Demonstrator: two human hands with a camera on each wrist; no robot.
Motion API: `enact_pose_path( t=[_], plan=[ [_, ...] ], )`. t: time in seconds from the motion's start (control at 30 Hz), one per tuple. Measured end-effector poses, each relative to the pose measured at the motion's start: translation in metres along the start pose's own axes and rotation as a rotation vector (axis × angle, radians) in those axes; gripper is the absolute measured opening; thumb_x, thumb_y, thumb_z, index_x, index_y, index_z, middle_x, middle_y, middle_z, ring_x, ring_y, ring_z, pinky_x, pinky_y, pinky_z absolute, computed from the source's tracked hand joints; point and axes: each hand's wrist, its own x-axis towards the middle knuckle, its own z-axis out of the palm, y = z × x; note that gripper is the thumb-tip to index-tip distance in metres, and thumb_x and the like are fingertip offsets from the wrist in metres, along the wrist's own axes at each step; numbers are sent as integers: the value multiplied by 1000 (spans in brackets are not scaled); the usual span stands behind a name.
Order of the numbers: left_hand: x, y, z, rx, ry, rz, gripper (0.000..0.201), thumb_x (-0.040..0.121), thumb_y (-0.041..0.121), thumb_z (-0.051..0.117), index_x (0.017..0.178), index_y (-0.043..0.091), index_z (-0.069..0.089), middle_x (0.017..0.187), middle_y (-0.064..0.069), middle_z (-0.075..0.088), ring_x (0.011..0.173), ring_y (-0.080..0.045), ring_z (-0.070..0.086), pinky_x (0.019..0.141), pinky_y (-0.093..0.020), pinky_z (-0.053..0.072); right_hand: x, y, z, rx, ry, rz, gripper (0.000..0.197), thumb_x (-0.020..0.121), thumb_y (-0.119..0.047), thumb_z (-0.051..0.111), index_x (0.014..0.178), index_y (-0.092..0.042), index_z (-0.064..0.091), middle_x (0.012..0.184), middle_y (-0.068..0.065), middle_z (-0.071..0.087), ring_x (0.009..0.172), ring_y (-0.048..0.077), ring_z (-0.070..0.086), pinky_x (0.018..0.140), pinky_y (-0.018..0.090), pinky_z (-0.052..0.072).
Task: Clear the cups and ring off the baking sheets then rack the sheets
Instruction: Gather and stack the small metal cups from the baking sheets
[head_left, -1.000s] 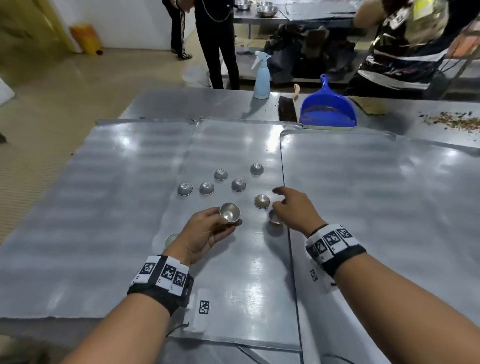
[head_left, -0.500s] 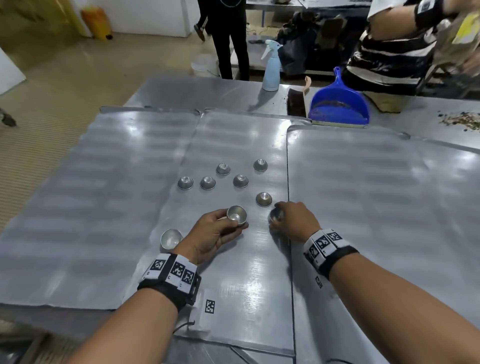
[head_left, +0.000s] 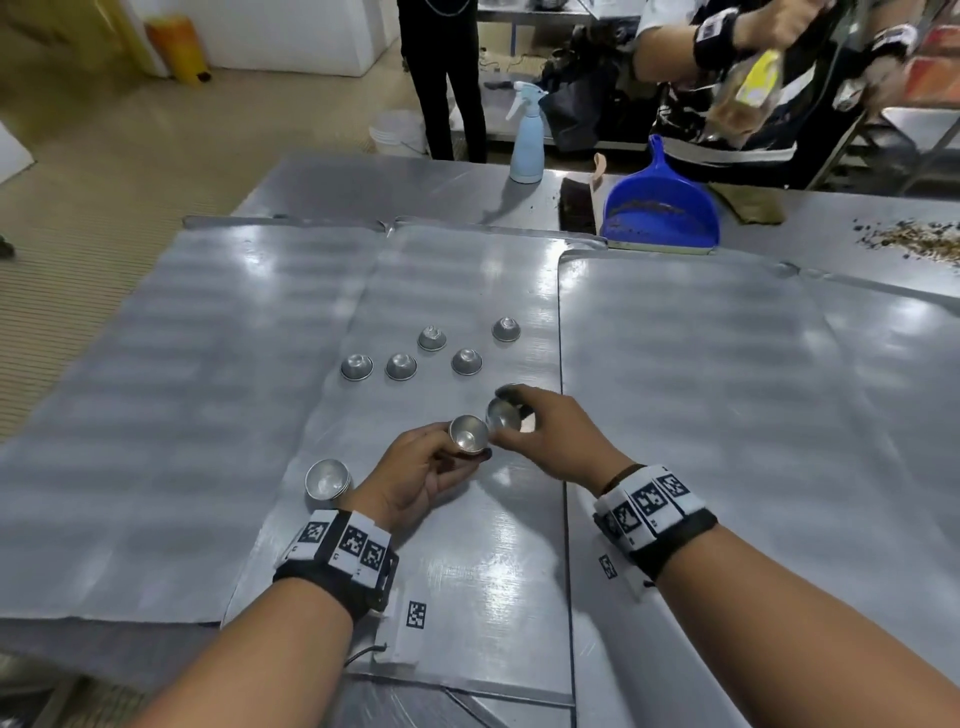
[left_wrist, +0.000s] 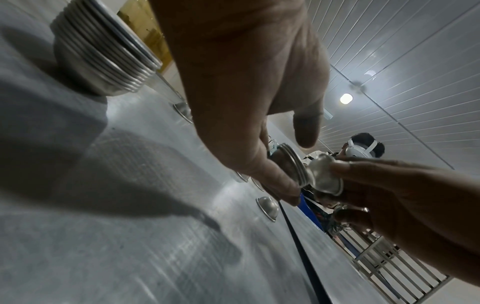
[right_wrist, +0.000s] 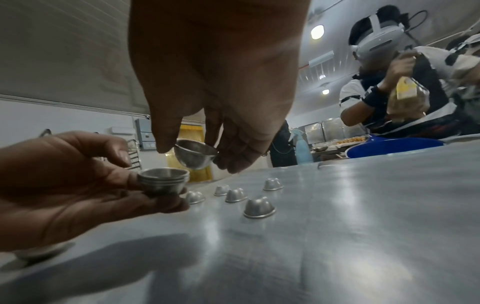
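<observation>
My left hand holds a short stack of nested metal cups upright above the middle baking sheet. My right hand pinches a single cup by its rim, tilted, just right of and slightly above that stack; the right wrist view shows this cup clear of the stack. Several cups lie upside down on the sheet beyond my hands. One more upturned cup sits close under my right hand. A taller stack of cups stands left of my left wrist.
Two more baking sheets lie flat, one to the left and one to the right. A spray bottle, brush and blue dustpan sit at the table's far edge, with crumbs at far right. People stand beyond.
My right hand has picked a cup up off the middle sheet and brought it left and up, next to the stack in my left hand. The left hand has kept its stack.
</observation>
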Motion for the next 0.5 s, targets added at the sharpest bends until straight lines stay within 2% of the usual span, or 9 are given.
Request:
enact_pose_path(
  t=[0.07,0.17,0.27,0.37,0.43,0.5],
  plan=[
    [-2,-1,1,-8,4,7,33,85,-5,54,115,-9,67,104,-25,73,99,-31,73,92,-34,59,-2,-7,7,0,-28,-47,52,84,-37,74,132,-22,59,121,-4,66,105,12,61,90,31,51],
    [-7,2,3,22,2,11,35,89,-13,37,112,-10,64,83,-16,71,71,-16,71,82,-31,62,-3,-11,18,-31,-66,-67,55,83,-39,74,134,-25,58,120,-5,67,107,12,61,91,32,50],
    [-12,7,4,30,-3,4,36,90,-14,32,109,-9,62,74,-12,70,63,-13,66,77,-30,63,-3,-12,27,-29,-63,-70,59,80,-39,77,134,-28,57,119,-7,68,109,14,62,92,33,50],
    [-16,9,1,16,18,17,35,90,-12,35,108,-9,65,87,-20,69,73,-19,68,76,-31,63,-1,-12,31,23,-99,-79,64,78,-37,78,137,-31,55,122,-12,66,108,7,60,92,27,48],
    [-16,8,-2,-11,46,32,36,90,-11,38,110,-10,67,100,-28,67,89,-30,68,85,-36,62,3,-12,27,84,-111,-57,61,82,-37,74,139,-36,52,124,-12,61,109,2,57,90,23,47],
    [-15,7,-5,-28,86,36,35,89,-11,38,110,-9,68,107,-33,68,106,-42,67,91,-39,60,12,-6,18,82,-52,-5,51,87,-31,66,137,-34,54,123,-8,60,108,6,58,89,25,46]
  ],
)
